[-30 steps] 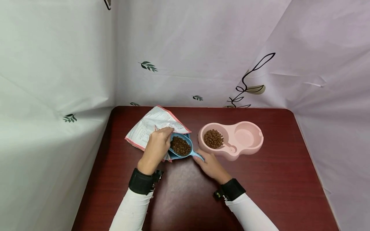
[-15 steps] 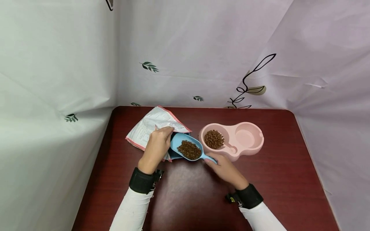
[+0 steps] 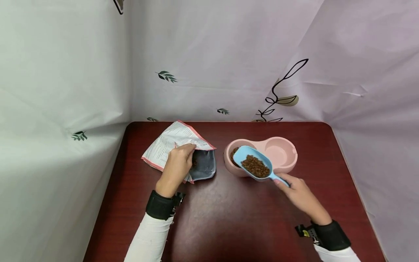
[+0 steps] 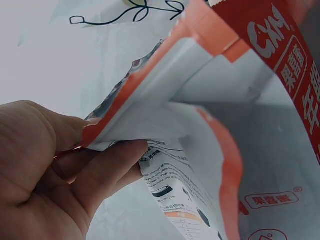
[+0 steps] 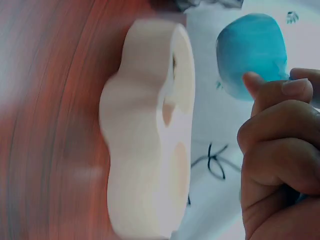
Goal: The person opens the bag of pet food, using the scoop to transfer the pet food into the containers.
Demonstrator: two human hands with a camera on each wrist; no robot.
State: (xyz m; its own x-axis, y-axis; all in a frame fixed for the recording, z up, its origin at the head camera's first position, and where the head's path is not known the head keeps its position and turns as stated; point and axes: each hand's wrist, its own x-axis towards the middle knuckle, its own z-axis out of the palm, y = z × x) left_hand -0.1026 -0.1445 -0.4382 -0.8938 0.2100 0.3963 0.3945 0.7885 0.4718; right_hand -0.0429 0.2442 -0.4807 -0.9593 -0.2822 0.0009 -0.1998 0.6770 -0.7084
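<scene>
My right hand point(image 3: 298, 194) grips the handle of a light blue scoop point(image 3: 240, 155) that carries a heap of brown kibble point(image 3: 255, 166). In the head view the scoop overlaps the left basin of a pink double pet bowl point(image 3: 279, 156), where more kibble partly shows. The right wrist view shows the scoop's underside point(image 5: 252, 47) raised above the bowl point(image 5: 135, 125), fingers curled round its handle. My left hand point(image 3: 178, 165) pinches the edge of a white and red pet food bag point(image 3: 168, 143), holding its mouth apart. Thumb and fingertips nip the bag's rim point(image 4: 120, 115) in the left wrist view.
A dark red wooden table point(image 3: 216, 222) carries everything. Behind and to both sides hangs a pale cloth point(image 3: 209, 54) with leaf prints, close to the table's back edge. The bowl's right basin point(image 3: 276, 154) shows its bare pink bottom.
My right hand has moved the loaded scoop rightward, from the bag's mouth to over the bowl's left basin. The dark bag interior now shows. My left hand stays at the bag.
</scene>
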